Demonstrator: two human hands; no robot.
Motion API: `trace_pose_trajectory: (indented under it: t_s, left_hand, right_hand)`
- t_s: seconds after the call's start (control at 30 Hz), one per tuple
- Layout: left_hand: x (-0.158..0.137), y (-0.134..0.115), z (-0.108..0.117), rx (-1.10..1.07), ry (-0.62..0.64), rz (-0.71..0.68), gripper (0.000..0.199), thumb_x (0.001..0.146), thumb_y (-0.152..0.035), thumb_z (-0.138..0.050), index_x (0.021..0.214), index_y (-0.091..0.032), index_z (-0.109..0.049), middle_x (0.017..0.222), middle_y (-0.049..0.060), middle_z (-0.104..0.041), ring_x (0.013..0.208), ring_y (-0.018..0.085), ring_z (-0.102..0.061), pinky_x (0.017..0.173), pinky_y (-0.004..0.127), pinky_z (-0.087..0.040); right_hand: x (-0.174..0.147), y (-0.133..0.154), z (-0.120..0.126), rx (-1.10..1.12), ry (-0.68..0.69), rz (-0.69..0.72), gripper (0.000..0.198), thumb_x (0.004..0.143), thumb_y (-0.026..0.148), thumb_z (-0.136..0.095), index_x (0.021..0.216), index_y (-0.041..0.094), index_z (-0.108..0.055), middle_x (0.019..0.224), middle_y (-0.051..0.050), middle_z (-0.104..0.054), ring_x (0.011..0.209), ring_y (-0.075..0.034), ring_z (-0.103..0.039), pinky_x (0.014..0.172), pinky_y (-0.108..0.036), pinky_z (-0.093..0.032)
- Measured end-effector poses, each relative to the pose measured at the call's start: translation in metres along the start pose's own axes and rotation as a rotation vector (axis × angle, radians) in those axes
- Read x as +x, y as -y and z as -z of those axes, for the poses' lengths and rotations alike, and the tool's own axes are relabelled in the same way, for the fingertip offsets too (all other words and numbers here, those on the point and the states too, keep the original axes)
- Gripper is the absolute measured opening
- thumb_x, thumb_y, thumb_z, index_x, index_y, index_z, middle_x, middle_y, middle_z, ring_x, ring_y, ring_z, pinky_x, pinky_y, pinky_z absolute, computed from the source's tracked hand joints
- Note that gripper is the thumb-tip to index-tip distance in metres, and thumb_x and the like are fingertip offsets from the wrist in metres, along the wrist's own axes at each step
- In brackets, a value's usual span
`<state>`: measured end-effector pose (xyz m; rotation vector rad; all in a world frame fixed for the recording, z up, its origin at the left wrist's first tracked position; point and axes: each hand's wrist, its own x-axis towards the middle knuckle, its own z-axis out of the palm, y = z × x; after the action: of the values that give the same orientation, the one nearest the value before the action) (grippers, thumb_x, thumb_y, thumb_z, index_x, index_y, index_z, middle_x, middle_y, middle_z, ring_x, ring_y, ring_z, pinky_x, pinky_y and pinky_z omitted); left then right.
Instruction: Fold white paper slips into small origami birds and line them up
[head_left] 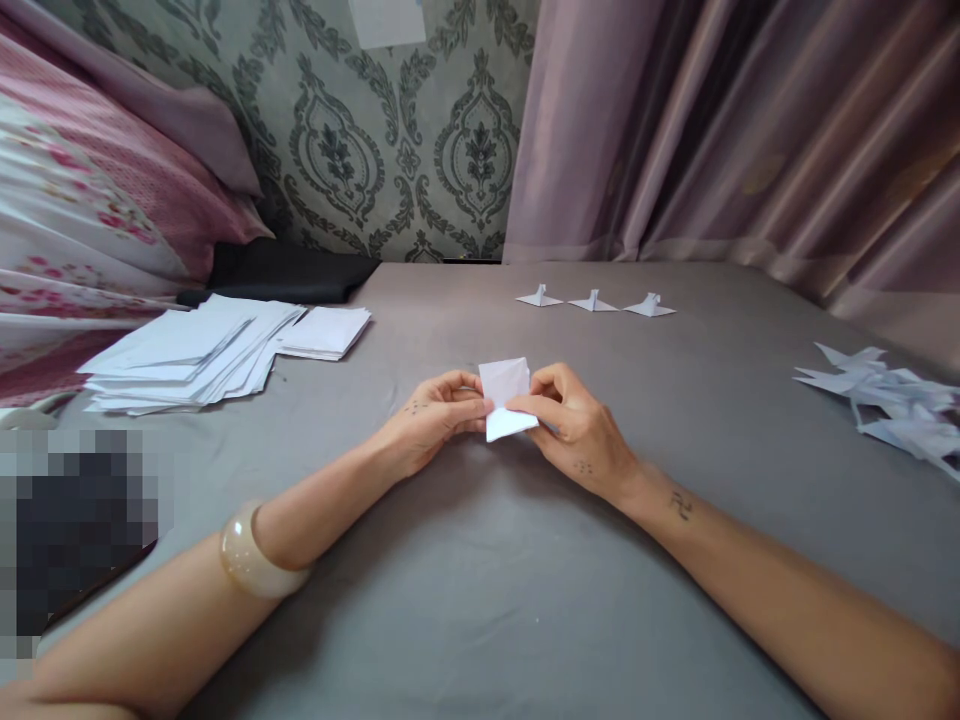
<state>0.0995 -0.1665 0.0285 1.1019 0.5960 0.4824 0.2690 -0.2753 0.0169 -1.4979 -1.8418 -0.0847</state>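
Between my two hands is a small folded piece of white paper (511, 425), held just above the grey cloth. My left hand (439, 412) pinches its left edge with thumb and fingers. On the other side, my right hand (581, 425) is closed on the paper's right edge, its thumb lying across the front near a crease. The upper half of the paper tilts up and the lower half looks brighter. Some fingertips are hidden behind it.
Stacked white sheets (180, 350) and a smaller pile of squares (324, 333) lie at left, by a black cloth (289, 270). Three folded paper figures (594, 301) stand in a row at the back. Several more paper figures (896, 400) are heaped at right. Curtains (600, 130) hang behind.
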Motion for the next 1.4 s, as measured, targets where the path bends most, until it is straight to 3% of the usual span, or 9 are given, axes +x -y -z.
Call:
trace_pose_trajectory:
  t_s: [0.17, 0.33, 0.47, 0.6, 0.77, 0.87, 1.03, 1.2, 1.4]
  left_hand:
    - [-0.002, 0.001, 0.0, 0.03, 0.111, -0.07, 0.031, 0.075, -0.023, -0.073, 0.104, -0.017, -0.064, 0.09, 0.005, -0.072, 0.083, 0.013, -0.067, 0.082, 0.027, -0.05]
    - [-0.004, 0.001, -0.003, 0.094, 0.121, -0.118, 0.032, 0.077, -0.026, -0.071, 0.107, -0.016, -0.065, 0.109, 0.009, -0.069, 0.098, 0.02, -0.067, 0.092, 0.034, -0.048]
    - [-0.007, 0.0, -0.006, 0.126, 0.128, -0.14, 0.034, 0.076, -0.023, -0.071, 0.108, -0.015, -0.065, 0.114, 0.01, -0.068, 0.1, 0.022, -0.067, 0.095, 0.037, -0.048]
    - [-0.009, 0.0, -0.009, 0.172, 0.108, -0.158, 0.035, 0.075, -0.024, -0.073, 0.109, -0.016, -0.066, 0.11, 0.009, -0.07, 0.099, 0.021, -0.067, 0.093, 0.036, -0.049]
    - [-0.009, 0.003, -0.013, 0.249, 0.012, -0.215, 0.031, 0.078, -0.036, -0.07, 0.102, -0.015, -0.07, 0.1, 0.006, -0.072, 0.088, 0.018, -0.067, 0.084, 0.031, -0.054]
    - [-0.009, 0.003, -0.014, 0.273, -0.024, -0.238, 0.03, 0.078, -0.037, -0.07, 0.099, -0.015, -0.072, 0.097, 0.005, -0.072, 0.088, 0.018, -0.066, 0.082, 0.03, -0.056]
    - [-0.009, 0.001, -0.014, 0.284, -0.004, -0.24, 0.025, 0.08, -0.034, -0.069, 0.097, -0.016, -0.073, 0.094, 0.004, -0.072, 0.084, 0.016, -0.066, 0.08, 0.029, -0.056]
    - [-0.011, -0.003, -0.014, 0.333, -0.012, -0.202, 0.026, 0.079, -0.036, -0.068, 0.094, -0.015, -0.073, 0.083, 0.004, -0.071, 0.076, 0.015, -0.065, 0.074, 0.026, -0.054]
    - [-0.01, 0.0, -0.012, 0.354, 0.006, -0.211, 0.027, 0.08, -0.037, -0.067, 0.096, -0.016, -0.071, 0.089, 0.004, -0.07, 0.081, 0.015, -0.063, 0.074, 0.025, -0.052]
  right_hand:
    - [0.004, 0.004, -0.001, 0.121, -0.063, -0.082, 0.013, 0.088, 0.029, -0.056, 0.091, 0.025, -0.068, 0.098, -0.005, -0.054, 0.081, -0.015, -0.057, 0.071, -0.029, -0.049]
    - [0.009, 0.008, -0.001, 0.192, -0.175, -0.234, 0.015, 0.084, 0.033, -0.062, 0.075, 0.021, -0.063, 0.099, -0.006, -0.053, 0.074, -0.014, -0.054, 0.065, -0.031, -0.049]
    - [0.011, 0.007, -0.001, 0.249, -0.17, -0.328, 0.015, 0.081, 0.031, -0.064, 0.072, 0.02, -0.061, 0.1, -0.006, -0.054, 0.069, -0.012, -0.053, 0.064, -0.031, -0.049]
    - [0.012, 0.007, -0.002, 0.284, -0.141, -0.368, 0.013, 0.08, 0.031, -0.065, 0.072, 0.02, -0.063, 0.1, -0.006, -0.055, 0.076, -0.015, -0.056, 0.066, -0.031, -0.05]
    - [0.012, 0.01, -0.003, 0.328, -0.118, -0.389, 0.021, 0.079, 0.035, -0.065, 0.067, 0.019, -0.06, 0.102, -0.007, -0.058, 0.067, -0.011, -0.054, 0.064, -0.031, -0.049]
    - [0.012, 0.008, -0.003, 0.426, -0.112, -0.417, 0.024, 0.077, 0.038, -0.066, 0.066, 0.019, -0.058, 0.101, -0.007, -0.061, 0.071, -0.013, -0.056, 0.069, -0.032, -0.049]
    - [0.014, 0.007, -0.002, 0.639, -0.163, -0.545, 0.026, 0.073, 0.042, -0.07, 0.08, 0.022, -0.054, 0.077, -0.001, -0.062, 0.072, -0.015, -0.059, 0.071, -0.032, -0.049]
    - [0.015, 0.009, -0.001, 0.694, -0.145, -0.578, 0.038, 0.071, 0.04, -0.072, 0.098, 0.023, -0.051, 0.077, 0.0, -0.064, 0.068, -0.014, -0.06, 0.069, -0.031, -0.049]
    - [0.015, 0.011, -0.001, 0.655, -0.129, -0.552, 0.033, 0.073, 0.035, -0.071, 0.098, 0.021, -0.055, 0.069, 0.003, -0.06, 0.061, -0.012, -0.055, 0.063, -0.028, -0.047]
